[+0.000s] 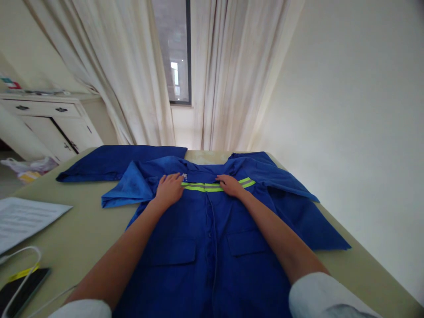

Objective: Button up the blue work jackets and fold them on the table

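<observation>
Blue jacket (188, 221), one, is lying front-up on the table (82, 229), its long axis running from the wearer toward the window. Left hand (169, 190) and right hand (230, 184), a pair, are resting near opposite ends of its reflective stripe (212, 187), neither being clearly nearer; the body is extending wearerward from the fingers, whose grip, pinching or merely pressing, is remaining indeterminable.
</observation>
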{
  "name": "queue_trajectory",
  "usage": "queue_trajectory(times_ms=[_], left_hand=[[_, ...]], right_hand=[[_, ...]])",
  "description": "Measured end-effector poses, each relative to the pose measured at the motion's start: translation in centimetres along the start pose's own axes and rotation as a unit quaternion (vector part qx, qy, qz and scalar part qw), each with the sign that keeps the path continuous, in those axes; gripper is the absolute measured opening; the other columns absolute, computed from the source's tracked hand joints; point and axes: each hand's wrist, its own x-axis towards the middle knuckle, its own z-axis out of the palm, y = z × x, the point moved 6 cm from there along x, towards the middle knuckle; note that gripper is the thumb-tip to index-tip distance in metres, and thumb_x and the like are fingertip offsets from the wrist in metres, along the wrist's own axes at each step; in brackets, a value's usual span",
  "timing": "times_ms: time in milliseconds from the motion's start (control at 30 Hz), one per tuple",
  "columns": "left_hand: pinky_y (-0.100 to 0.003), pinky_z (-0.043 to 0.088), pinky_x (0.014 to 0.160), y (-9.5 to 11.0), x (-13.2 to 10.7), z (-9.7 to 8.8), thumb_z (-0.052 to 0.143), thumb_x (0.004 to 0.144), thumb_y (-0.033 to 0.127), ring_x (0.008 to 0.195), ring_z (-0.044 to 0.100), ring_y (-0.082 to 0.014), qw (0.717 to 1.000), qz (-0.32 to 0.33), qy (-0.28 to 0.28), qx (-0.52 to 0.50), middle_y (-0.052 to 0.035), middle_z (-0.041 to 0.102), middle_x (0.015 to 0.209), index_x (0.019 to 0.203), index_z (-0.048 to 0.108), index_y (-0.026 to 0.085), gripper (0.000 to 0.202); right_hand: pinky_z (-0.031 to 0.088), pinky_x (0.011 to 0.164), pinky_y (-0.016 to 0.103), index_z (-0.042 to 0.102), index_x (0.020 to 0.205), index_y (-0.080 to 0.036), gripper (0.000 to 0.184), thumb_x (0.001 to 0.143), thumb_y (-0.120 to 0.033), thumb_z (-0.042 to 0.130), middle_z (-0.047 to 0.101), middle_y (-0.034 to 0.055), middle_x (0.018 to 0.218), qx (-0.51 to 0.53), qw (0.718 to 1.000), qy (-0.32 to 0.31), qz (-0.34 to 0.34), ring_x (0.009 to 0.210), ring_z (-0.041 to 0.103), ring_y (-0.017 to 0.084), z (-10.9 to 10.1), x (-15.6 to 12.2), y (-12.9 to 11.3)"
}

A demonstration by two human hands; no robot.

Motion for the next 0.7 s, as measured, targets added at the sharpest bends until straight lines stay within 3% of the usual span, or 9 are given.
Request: queue_trajectory(times_ms=[133, 200, 267, 333, 400, 467, 533, 600, 700], left_hand=[[-0.061, 0.053, 0.098, -6.4, -4.5, -0.8, 0.053, 0.097, 0.051, 0.124, 0.065, -0.0461, 0.981, -0.182, -0.062, 0.026, -0.0245, 0.065, 0.14, 0.141, 0.062, 0.021, 0.054], [-0.055, 0.056, 0.091, -7.5, -5.2, -1.6, 0.039, 0.104, 0.049, 0.112, 0.072, -0.0425, 0.976, -0.205, -0.076, -0.021, -0.0214, 0.072, 0.128, 0.137, 0.064, 0.024, 0.049], [-0.053, 0.056, 0.091, -7.7, -4.8, -3.6, 0.033, 0.106, 0.049, 0.111, 0.073, -0.0412, 0.972, -0.224, -0.022, -0.064, -0.0196, 0.075, 0.123, 0.138, 0.064, 0.025, 0.051], [-0.052, 0.056, 0.095, -6.6, -4.1, -6.4, 0.033, 0.106, 0.047, 0.115, 0.072, -0.0396, 0.97, -0.208, 0.073, -0.102, -0.0182, 0.074, 0.126, 0.145, 0.059, 0.023, 0.052], [-0.049, 0.051, 0.107, -3.9, -3.4, -8.8, 0.038, 0.106, 0.04, 0.124, 0.068, -0.0354, 0.977, -0.097, 0.141, -0.126, -0.0162, 0.071, 0.136, 0.154, 0.049, 0.021, 0.053], [-0.046, 0.038, 0.122, -0.7, -3.5, -10.4, 0.048, 0.101, 0.033, 0.137, 0.06, -0.0304, 0.979, 0.06, 0.155, -0.118, -0.0151, 0.063, 0.149, 0.161, 0.038, 0.017, 0.063], [-0.046, 0.023, 0.131, 1.0, -4.4, -11.4, 0.058, 0.094, 0.031, 0.148, 0.048, -0.0293, 0.972, 0.139, 0.168, -0.091, -0.0151, 0.051, 0.16, 0.166, 0.026, 0.016, 0.08], [-0.054, 0.015, 0.132, 0.4, -5.3, -12.1, 0.066, 0.091, 0.036, 0.156, 0.035, -0.0335, 0.968, 0.104, 0.218, -0.067, -0.0139, 0.036, 0.17, 0.169, 0.019, 0.02, 0.093], [-0.062, 0.019, 0.127, -2.7, -5.8, -11.3, 0.067, 0.092, 0.046, 0.156, 0.03, -0.0417, 0.963, -0.033, 0.255, -0.084, -0.0154, 0.031, 0.172, 0.168, 0.025, 0.024, 0.089]], right_hand=[[0.045, 0.114, 0.04, 0.082, 0.107, -0.015, 0.03, 0.097, -0.018, 0.053, 0.073, 0.0147, 0.132, 0.03, 0.999, 0.036, 0.024, 0.127, 0.064, 0.026, 0.5, 0.4, -4.6], [0.045, 0.113, 0.039, 0.08, 0.103, -0.019, 0.03, 0.102, -0.029, 0.053, 0.075, 0.0116, 0.124, 0.108, 0.993, 0.044, 0.025, 0.125, 0.064, 0.026, 0.6, 0.9, -8.1], [0.05, 0.105, 0.039, 0.078, 0.101, -0.023, 0.037, 0.104, -0.051, 0.054, 0.077, 0.0083, 0.111, 0.26, 0.964, 0.011, 0.051, 0.115, 0.068, 0.026, 1.2, 1.7, -11.7], [0.058, 0.09, 0.04, 0.074, 0.108, -0.025, 0.055, 0.098, -0.074, 0.05, 0.076, 0.0074, 0.102, 0.464, 0.876, -0.045, 0.119, 0.1, 0.072, 0.026, 2.0, 2.7, -15.1], [0.061, 0.074, 0.039, 0.068, 0.117, -0.025, 0.065, 0.092, -0.083, 0.051, 0.074, 0.0062, 0.098, 0.636, 0.748, -0.07, 0.173, 0.085, 0.072, 0.024, 1.9, 3.6, -17.7], [0.06, 0.064, 0.034, 0.062, 0.123, -0.028, 0.057, 0.089, -0.073, 0.065, 0.072, 0.0017, 0.095, 0.726, 0.663, -0.018, 0.182, 0.074, 0.07, 0.02, 0.2, 4.6, -18.7], [0.057, 0.059, 0.027, 0.057, 0.128, -0.033, 0.051, 0.085, -0.049, 0.078, 0.07, -0.0047, 0.091, 0.751, 0.631, 0.079, 0.178, 0.07, 0.067, 0.015, -2.2, 4.8, -17.6], [0.056, 0.059, 0.025, 0.055, 0.131, -0.035, 0.05, 0.086, -0.032, 0.077, 0.068, -0.0082, 0.084, 0.759, 0.601, 0.138, 0.212, 0.065, 0.065, 0.013, -4.0, 3.9, -15.5], [0.063, 0.067, 0.035, 0.06, 0.117, -0.028, 0.026, 0.095, -0.039, 0.067, 0.068, -0.0048, 0.076, 0.8, 0.533, 0.099, 0.256, 0.066, 0.068, 0.017, -5.2, 1.4, -13.1]])
